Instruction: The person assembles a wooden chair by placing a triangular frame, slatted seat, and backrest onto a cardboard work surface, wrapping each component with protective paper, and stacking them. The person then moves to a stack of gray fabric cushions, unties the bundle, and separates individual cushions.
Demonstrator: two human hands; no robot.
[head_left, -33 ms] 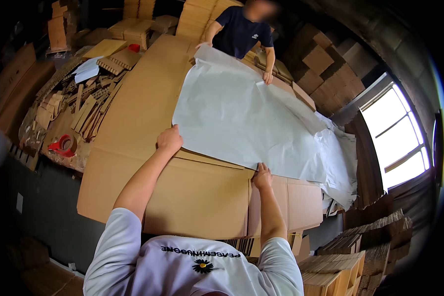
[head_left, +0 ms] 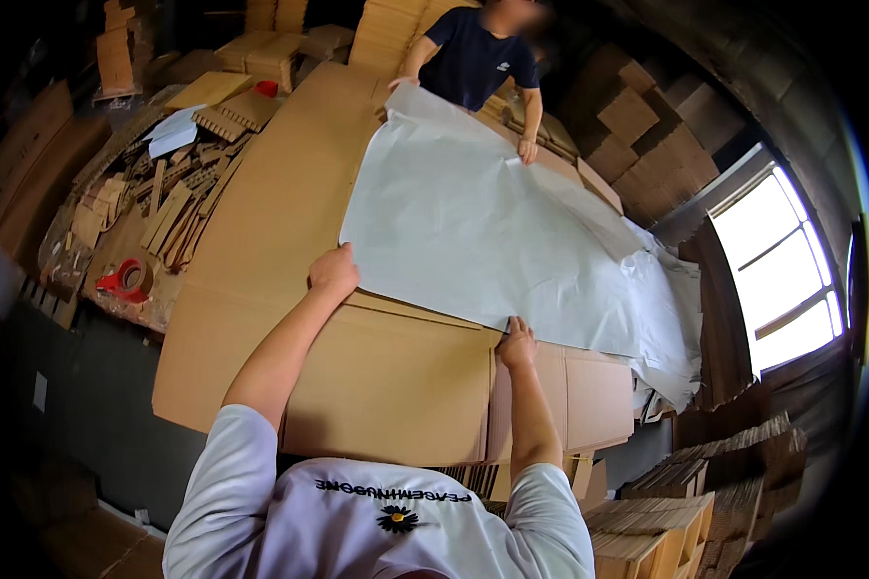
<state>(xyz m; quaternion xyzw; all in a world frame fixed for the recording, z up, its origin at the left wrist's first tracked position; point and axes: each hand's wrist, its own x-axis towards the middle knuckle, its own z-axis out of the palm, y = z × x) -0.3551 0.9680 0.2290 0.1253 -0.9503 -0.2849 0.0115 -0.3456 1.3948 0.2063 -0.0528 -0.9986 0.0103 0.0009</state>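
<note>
A wide, lightly creased white sheet (head_left: 473, 222) is spread over large brown cardboard (head_left: 386, 396). My left hand (head_left: 333, 271) is closed on the sheet's near left corner. Farther right, my right hand (head_left: 518, 344) pinches the near edge, its fingertips partly hidden from view. Across from me, a person in a dark T-shirt (head_left: 475, 63) has both hands at the sheet's far edge. Toward the right end the sheet bunches into crumpled folds (head_left: 668, 318).
At the left, a table carries cardboard scraps (head_left: 169, 217) and a red tape dispenser (head_left: 126, 280). Stacked cardboard (head_left: 647, 125) stands at the back right, near a bright window (head_left: 782, 270). More stacked pieces (head_left: 647, 531) lie at the lower right.
</note>
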